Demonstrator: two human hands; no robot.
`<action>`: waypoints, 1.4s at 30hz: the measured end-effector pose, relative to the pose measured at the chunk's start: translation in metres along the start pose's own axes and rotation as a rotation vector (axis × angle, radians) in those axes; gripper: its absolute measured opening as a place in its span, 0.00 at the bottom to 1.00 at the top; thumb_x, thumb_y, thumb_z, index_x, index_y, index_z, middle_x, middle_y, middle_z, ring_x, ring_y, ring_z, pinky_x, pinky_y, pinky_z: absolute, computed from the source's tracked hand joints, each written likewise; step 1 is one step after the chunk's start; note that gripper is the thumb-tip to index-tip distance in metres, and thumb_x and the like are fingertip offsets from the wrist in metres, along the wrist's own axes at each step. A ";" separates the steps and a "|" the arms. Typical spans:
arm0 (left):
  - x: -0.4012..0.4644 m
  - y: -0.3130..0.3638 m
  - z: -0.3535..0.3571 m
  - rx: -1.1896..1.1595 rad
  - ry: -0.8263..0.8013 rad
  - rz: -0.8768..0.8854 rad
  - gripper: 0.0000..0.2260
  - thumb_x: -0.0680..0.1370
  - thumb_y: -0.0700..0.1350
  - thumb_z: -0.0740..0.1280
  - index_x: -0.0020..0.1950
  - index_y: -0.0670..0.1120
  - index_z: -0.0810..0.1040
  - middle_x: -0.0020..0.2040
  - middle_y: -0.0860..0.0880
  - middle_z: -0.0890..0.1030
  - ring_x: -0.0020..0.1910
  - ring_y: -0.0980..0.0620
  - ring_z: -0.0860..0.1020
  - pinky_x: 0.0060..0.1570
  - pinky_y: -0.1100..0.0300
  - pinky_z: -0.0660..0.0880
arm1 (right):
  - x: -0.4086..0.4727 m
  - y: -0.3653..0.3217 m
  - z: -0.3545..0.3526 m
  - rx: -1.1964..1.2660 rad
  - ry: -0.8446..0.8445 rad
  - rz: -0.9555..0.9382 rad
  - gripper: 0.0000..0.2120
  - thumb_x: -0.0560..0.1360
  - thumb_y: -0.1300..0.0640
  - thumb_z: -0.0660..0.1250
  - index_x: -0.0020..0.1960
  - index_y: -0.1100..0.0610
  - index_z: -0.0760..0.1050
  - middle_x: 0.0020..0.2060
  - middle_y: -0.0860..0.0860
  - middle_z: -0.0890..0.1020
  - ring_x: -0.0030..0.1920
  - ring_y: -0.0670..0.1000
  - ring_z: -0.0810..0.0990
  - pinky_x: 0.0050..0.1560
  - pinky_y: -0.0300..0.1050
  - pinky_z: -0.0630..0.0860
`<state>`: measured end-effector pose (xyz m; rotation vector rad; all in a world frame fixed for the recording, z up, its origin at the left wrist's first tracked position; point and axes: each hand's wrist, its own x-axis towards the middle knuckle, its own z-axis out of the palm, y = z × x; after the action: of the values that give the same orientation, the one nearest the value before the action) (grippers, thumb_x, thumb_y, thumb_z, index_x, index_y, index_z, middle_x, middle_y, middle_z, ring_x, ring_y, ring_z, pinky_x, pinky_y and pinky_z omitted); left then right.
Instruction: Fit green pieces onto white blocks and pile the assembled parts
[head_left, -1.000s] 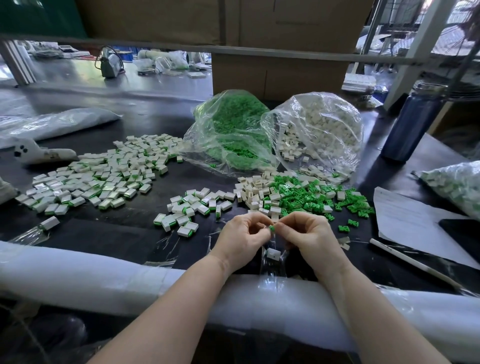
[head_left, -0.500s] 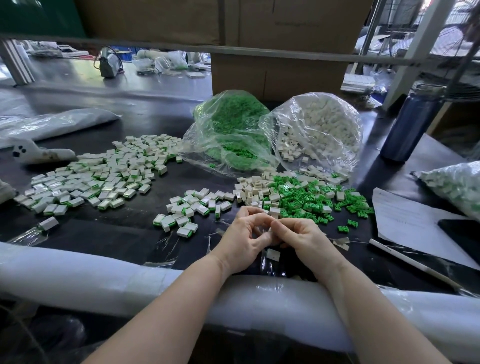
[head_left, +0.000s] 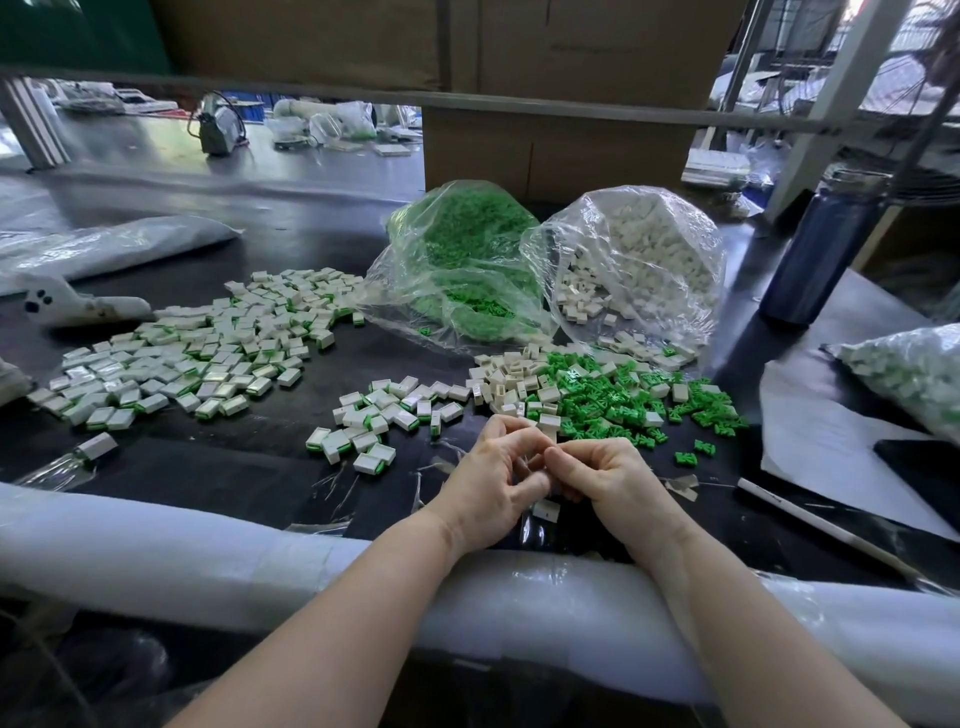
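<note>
I see my left hand (head_left: 493, 480) and right hand (head_left: 605, 475) meeting fingertip to fingertip just inside the near edge of the bench (head_left: 218, 475), forearms lying over the white padded roll (head_left: 156, 545) along that edge. Both grips are narrow, fingers curled in tight; whatever they pinch is hidden between them, so I cannot tell what it is. One white block (head_left: 546, 510) lies on the bench right under the hands. Just beyond them sits the loose heap of green pieces (head_left: 623, 405) mixed with white blocks (head_left: 511, 376). A small pile of assembled parts (head_left: 382, 415) lies to its left, a larger spread (head_left: 208, 358) toward the left edge. At mid-bench two clear bags stand touching: the green bag (head_left: 457, 265) and the white bag (head_left: 634, 260).
</note>
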<state>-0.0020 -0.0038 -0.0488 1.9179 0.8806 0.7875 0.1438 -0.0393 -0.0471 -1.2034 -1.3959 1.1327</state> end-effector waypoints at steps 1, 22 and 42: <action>0.000 0.000 0.000 -0.001 -0.002 0.002 0.09 0.74 0.35 0.65 0.46 0.50 0.76 0.52 0.53 0.67 0.35 0.59 0.69 0.41 0.72 0.68 | 0.000 0.000 0.000 0.000 0.004 0.000 0.10 0.75 0.60 0.65 0.40 0.62 0.82 0.27 0.48 0.77 0.27 0.41 0.71 0.30 0.31 0.68; 0.000 -0.001 0.001 0.013 -0.030 0.022 0.09 0.75 0.36 0.65 0.45 0.51 0.73 0.52 0.53 0.67 0.41 0.55 0.72 0.44 0.69 0.72 | -0.001 -0.003 0.000 0.045 0.008 0.020 0.09 0.76 0.65 0.63 0.44 0.69 0.80 0.22 0.45 0.77 0.25 0.39 0.73 0.28 0.28 0.68; 0.000 0.005 -0.004 -0.020 0.074 -0.051 0.02 0.76 0.40 0.68 0.46 0.46 0.76 0.53 0.47 0.70 0.40 0.58 0.71 0.43 0.74 0.70 | 0.000 -0.003 0.000 -0.134 0.225 -0.137 0.08 0.70 0.68 0.71 0.37 0.57 0.79 0.27 0.44 0.79 0.28 0.38 0.75 0.32 0.29 0.71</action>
<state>-0.0037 -0.0040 -0.0426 1.8518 0.9597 0.8386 0.1437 -0.0400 -0.0438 -1.2668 -1.3749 0.7936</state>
